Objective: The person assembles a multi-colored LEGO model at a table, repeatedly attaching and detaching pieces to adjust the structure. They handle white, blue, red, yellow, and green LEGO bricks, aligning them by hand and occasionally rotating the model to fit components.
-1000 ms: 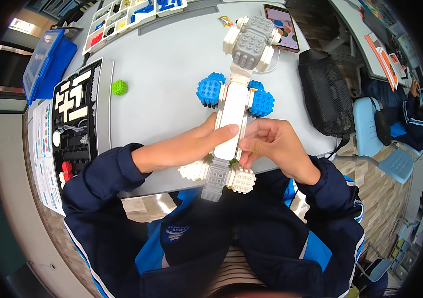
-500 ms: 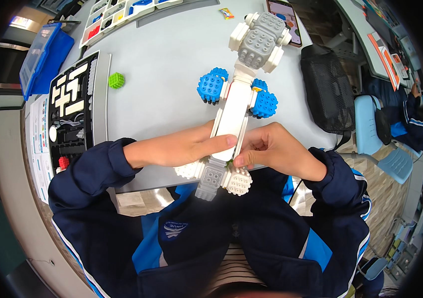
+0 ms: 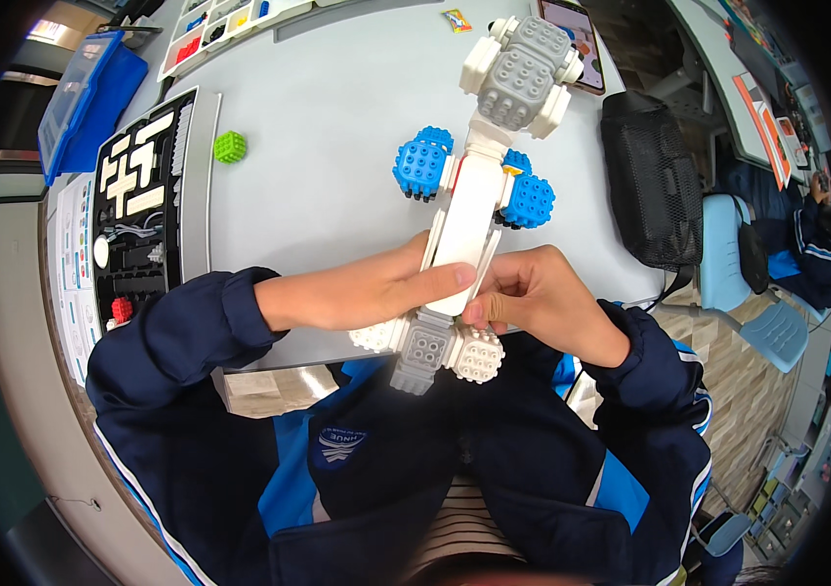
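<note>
Building-block animal model [image 3: 471, 220] is being clamped by the left hand [image 3: 386, 291] at frame centre, its lower right edge being pinched by the right hand [image 3: 544, 298]. Grey head [image 3: 518, 83] and four feet [image 3: 420, 168] are being shown joined; one side strip [image 3: 490, 254] is seemingly being left unseated. Upper left, a green block [image 3: 230, 146] is being supported by the table [image 3: 337, 117], beside a parts case [image 3: 205, 195]; far right, a chair [image 3: 777, 329] is being seen.

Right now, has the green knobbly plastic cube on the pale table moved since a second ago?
No. The green cube sits just right of the black-lined grey parts tray, as before; both shifted together in view.
</note>
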Available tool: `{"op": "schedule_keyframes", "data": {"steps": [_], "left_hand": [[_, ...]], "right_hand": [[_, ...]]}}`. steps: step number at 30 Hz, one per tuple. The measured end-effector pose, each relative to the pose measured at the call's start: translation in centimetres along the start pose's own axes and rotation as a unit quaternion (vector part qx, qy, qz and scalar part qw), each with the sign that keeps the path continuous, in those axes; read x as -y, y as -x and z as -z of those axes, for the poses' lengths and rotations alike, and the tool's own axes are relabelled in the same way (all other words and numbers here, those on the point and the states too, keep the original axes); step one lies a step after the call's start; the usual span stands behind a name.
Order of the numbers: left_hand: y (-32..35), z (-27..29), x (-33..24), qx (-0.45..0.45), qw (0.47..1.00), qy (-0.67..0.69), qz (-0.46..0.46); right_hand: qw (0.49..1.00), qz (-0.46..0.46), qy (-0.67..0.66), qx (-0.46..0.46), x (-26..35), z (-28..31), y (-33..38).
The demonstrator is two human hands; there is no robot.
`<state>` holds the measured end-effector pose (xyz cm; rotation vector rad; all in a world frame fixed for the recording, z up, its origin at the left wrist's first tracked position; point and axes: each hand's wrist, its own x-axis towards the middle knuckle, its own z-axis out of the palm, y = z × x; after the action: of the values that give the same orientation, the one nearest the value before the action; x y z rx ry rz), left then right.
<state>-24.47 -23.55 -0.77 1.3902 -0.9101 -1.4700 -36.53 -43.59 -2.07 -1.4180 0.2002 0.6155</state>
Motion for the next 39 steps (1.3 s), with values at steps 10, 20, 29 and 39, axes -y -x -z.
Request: {"op": "schedule_keyframes", "data": {"steps": [10, 20, 29, 39], "left_hand": [[0.2, 0.4, -0.7, 0.016, 0.998, 0.025, 0.06], [-0.9, 1.2, -0.5, 0.014, 0.983, 0.174, 0.059], [-0.6, 1.6, -1.5, 0.039, 0.984, 0.132, 0.116], [-1.1, 1.1, -0.7, 0.032, 0.981, 0.175, 0.081]], "right_hand": [[0.995, 0.075, 0.017, 0.071, -0.2, 1.5, -0.4], [0.997, 0.069, -0.03, 0.022, 0.4, 1.6, -0.8], [0.986, 0.099, 0.132, -0.038, 1.6, -0.2, 1.0], [0.997, 0.06, -0.051, -0.002, 0.0, 0.4, 0.1]]}}
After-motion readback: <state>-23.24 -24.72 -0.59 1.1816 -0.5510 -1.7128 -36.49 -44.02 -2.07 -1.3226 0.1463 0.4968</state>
